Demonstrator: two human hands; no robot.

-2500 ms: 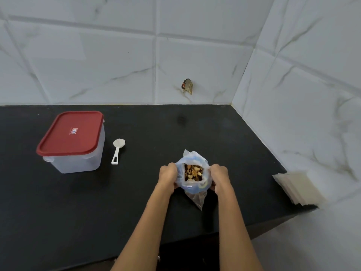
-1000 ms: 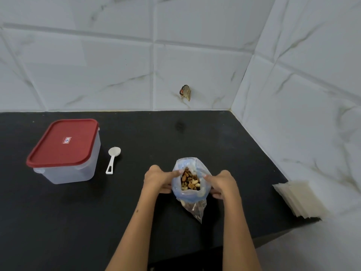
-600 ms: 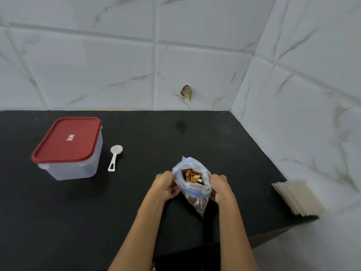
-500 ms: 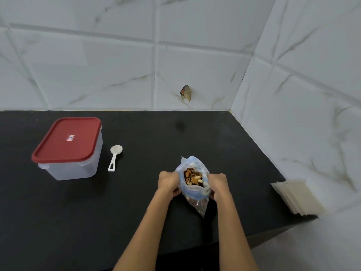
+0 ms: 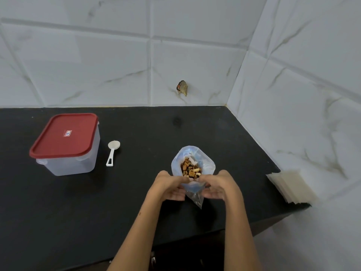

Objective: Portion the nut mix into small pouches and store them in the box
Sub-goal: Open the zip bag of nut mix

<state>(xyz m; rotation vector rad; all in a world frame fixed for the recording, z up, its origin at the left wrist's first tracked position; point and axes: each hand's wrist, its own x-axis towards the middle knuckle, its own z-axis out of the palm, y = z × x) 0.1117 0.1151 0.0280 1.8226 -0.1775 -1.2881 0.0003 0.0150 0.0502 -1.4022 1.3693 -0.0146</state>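
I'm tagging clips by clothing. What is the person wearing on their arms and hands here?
Nothing shows: the left hand and right hand are bare, with no gloves, rings, watch or bracelets. Both forearms are bare to the frame's bottom edge; no sleeve is visible.

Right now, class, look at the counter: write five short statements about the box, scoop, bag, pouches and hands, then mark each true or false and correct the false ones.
1. The box has its red lid on. True.
2. The scoop lies inside the box. False: it lies on the counter, to the right of the box.
3. Both the left hand and the right hand hold the bag at its near rim. True.
4. The bag is sealed shut. False: its mouth is open and the nuts show inside.
5. The pouches are stacked to the left of the box. False: they lie at the counter's right edge, by the wall.
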